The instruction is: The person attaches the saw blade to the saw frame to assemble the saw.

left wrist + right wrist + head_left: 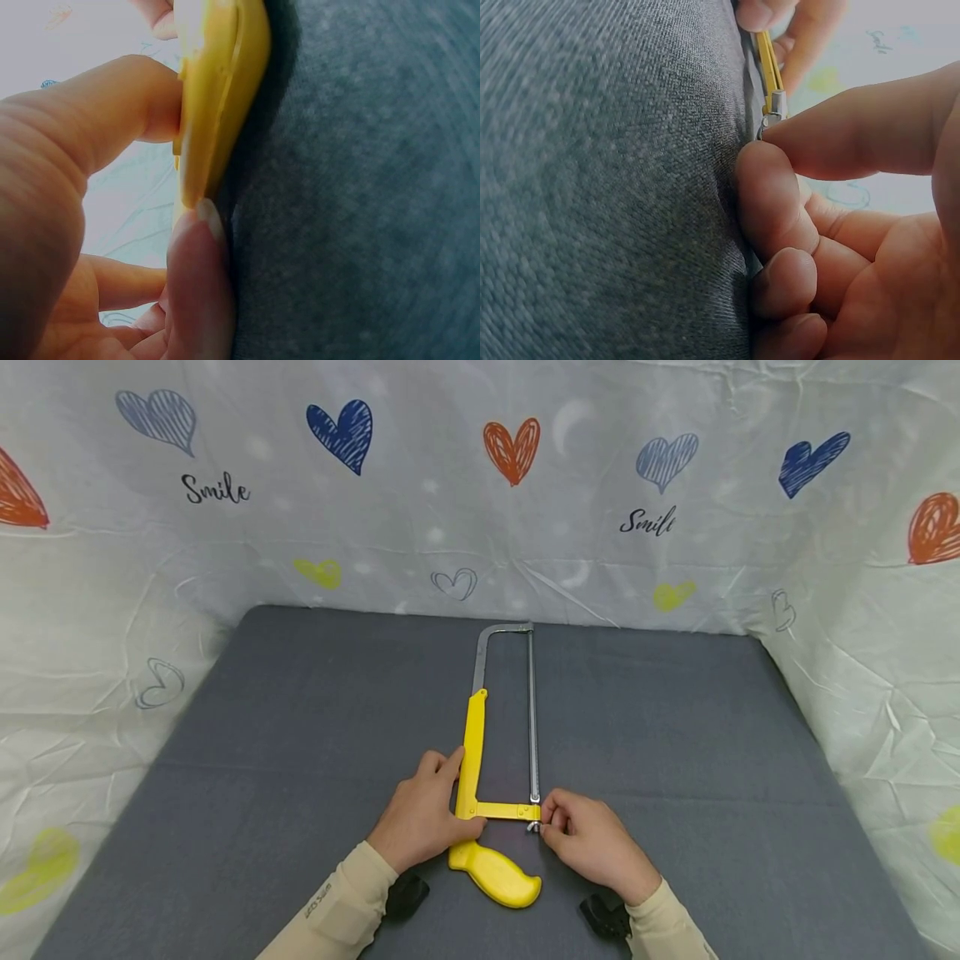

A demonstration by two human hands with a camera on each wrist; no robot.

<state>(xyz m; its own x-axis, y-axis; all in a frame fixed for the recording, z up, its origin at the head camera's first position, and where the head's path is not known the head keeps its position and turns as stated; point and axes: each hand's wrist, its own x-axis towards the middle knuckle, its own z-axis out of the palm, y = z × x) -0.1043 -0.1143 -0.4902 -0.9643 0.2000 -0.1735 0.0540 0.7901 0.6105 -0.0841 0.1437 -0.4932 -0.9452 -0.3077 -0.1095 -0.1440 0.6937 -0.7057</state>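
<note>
A hacksaw with a yellow frame (470, 743) lies flat on the grey cloth, its grey metal front bow (481, 656) pointing away from me. Its thin blade (532, 718) runs along the right side, and its yellow handle (501, 878) is nearest me. My left hand (418, 814) holds the frame just above the handle, thumb across the yellow metal and fingers along the outer side. At the lower right corner of the frame is a small silver wing nut (533, 827). My right hand (596, 843) pinches it between thumb and forefinger; the fingertips partly hide it in the right wrist view.
The grey table cover (300, 693) surrounds the saw. A pale sheet printed with hearts (450, 510) hangs behind the table and along both sides. Black wrist devices (406, 896) sit beneath both cream sleeves (345, 902).
</note>
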